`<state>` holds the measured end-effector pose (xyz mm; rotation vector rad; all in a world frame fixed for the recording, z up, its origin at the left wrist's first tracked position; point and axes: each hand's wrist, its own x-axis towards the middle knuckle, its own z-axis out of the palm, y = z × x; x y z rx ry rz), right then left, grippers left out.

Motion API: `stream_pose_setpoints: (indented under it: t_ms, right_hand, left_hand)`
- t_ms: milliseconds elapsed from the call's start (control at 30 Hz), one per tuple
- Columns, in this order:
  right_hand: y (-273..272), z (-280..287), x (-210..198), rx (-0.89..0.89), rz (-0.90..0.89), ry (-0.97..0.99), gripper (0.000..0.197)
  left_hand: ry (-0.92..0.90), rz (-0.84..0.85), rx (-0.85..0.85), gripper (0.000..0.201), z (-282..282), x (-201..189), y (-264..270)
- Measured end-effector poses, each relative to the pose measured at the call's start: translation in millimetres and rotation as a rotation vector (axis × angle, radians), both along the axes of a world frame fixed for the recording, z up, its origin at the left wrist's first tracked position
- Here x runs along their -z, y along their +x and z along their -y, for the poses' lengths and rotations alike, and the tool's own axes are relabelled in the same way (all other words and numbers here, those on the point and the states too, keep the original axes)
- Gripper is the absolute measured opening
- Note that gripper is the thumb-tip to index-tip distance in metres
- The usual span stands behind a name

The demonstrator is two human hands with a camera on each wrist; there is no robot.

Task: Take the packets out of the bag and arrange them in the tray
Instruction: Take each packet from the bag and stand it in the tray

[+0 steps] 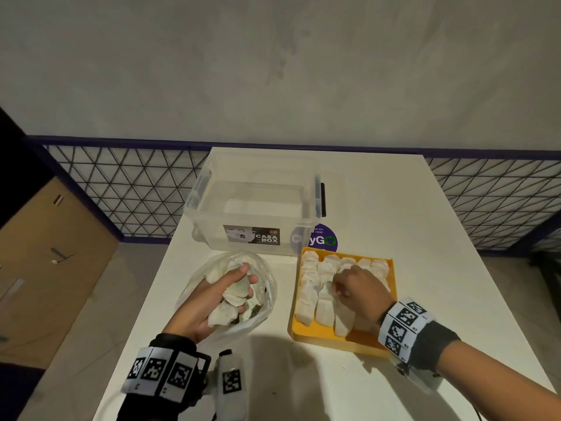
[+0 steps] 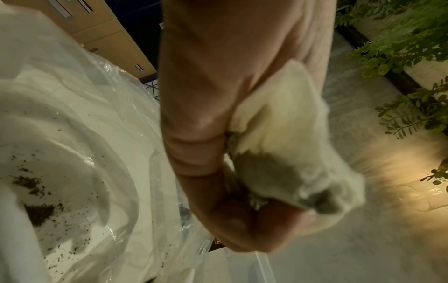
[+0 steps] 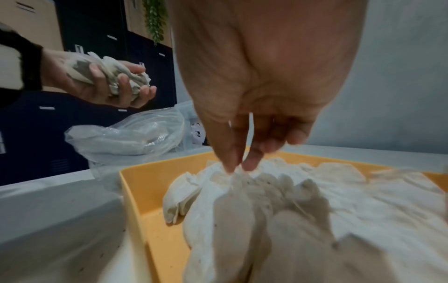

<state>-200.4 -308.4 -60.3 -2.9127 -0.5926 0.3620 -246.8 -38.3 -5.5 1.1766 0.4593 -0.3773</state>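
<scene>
A clear plastic bag (image 1: 263, 270) lies on the white table, left of the yellow tray (image 1: 321, 338). Above the bag my left hand (image 1: 243, 282) grips a bunch of several white packets (image 1: 232, 300); in the left wrist view the packets (image 2: 278, 124) are squeezed under my curled fingers (image 2: 208, 145), with the bag (image 2: 80, 124) below holding dark crumbs. Rows of white packets (image 1: 308, 302) fill most of the tray. My right hand (image 1: 339, 289) is down in the tray (image 3: 143, 191), thumb and forefinger pinching the top edge of one packet (image 3: 238, 184).
A clear lidless storage box (image 1: 255, 202) stands behind the bag and tray, with a purple round sticker (image 1: 323, 238) beside it. A small white bottle (image 1: 232, 381) with a marker lies near the table's front edge. Mesh railing runs behind; the table drops off left and right.
</scene>
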Motion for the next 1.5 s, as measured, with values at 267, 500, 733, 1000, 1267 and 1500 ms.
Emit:
stream_pose_setpoints:
  t_ms: [267,500,733,1000,1267,1500]
  right_hand:
    - [11,-91,-67,-0.192,0.133,0.533,0.021]
    - [18,-149,-89,-0.389,-0.059,0.607,0.024]
    - [24,-155,-82,-0.328,-0.175,0.630,0.009]
    - [30,-149,-79,-0.126,-0.257,0.811,0.009]
    - [32,-138,-75,0.033,-0.382,0.923,0.011]
    - [31,-136,-72,-0.093,-0.371,0.767,0.033]
  left_hand:
    - [0.043,0.023,-0.004,0.013,-1,1,2]
    - [0.080,0.017,-0.026,0.015,-8,5,1]
    - [0.074,0.013,-0.041,0.004,-8,2,-3]
    - [0.067,0.045,-0.026,0.024,-10,-3,-5]
    - [0.051,-0.007,-0.152,0.026,-12,3,-4]
    - [-0.008,0.056,-0.149,0.017,-5,-3,0]
